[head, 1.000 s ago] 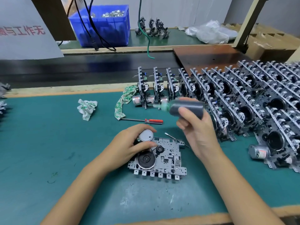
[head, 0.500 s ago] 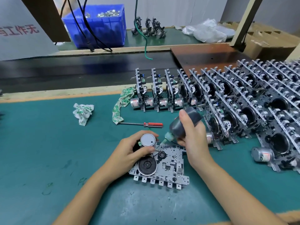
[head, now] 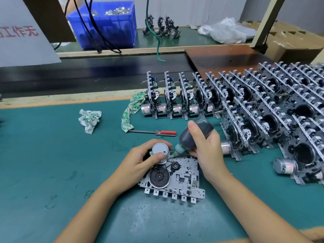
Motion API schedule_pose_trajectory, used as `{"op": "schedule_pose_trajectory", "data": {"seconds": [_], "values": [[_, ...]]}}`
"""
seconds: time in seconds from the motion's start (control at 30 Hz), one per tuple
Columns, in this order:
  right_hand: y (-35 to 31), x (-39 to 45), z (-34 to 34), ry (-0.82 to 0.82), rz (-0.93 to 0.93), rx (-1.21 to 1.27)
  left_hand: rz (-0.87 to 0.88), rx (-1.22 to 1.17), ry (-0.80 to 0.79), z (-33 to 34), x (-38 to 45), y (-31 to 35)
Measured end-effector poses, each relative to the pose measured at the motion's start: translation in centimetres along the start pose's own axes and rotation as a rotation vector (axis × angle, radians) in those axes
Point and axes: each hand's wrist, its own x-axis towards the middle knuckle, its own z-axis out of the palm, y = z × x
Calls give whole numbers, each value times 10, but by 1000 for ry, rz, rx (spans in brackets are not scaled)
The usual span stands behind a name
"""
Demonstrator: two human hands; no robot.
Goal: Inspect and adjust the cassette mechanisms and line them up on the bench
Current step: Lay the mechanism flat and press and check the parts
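— Where does the cassette mechanism [head: 172, 179] lie?
— Flat on the bench mat [head: 43, 163], near its front edge, between the left hand [head: 140, 163] and the right hand [head: 206, 151].

— And the bottle [head: 193, 135]?
— In the right hand, tilted, its nozzle down at the mechanism's far edge, just beside the motor [head: 160, 152] that the left hand grips.

— Behind them?
— A screwdriver [head: 154, 132] lies crosswise. Further back left, a crumpled rag [head: 89, 120]; a second rag [head: 133, 111] touches the standing mechanisms [head: 245, 106], which fill the right in rows.

— Beyond the bench?
— A conveyor belt [head: 105, 72], then a bin [head: 105, 27] behind it.
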Motion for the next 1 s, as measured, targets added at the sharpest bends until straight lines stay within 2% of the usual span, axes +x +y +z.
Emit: {"op": "schedule_pose_trajectory", "data": {"seconds": [0.4, 0.53, 0.63, 0.73, 0.87, 0.93, 1.0], "values": [[-2, -2, -1, -12, -3, -4, 10, 29, 15, 1, 0, 1], [-4, -3, -2, 21, 5, -2, 66, 139, 64, 0, 0, 2], [-10, -1, -6, 59, 21, 80, 114, 237, 131, 2, 0, 4], [-20, 4, -15, 15, 53, 298, 95, 245, 214, 5, -1, 6], [-31, 6, -20, -77, 175, 656, -56, 55, 347, 6, 0, 11], [-35, 6, -20, -63, 263, 834, -157, -190, 413, 10, 3, 19], [-39, 7, -21, -80, 358, 992, -246, -551, 404, 15, 8, 28]]}}
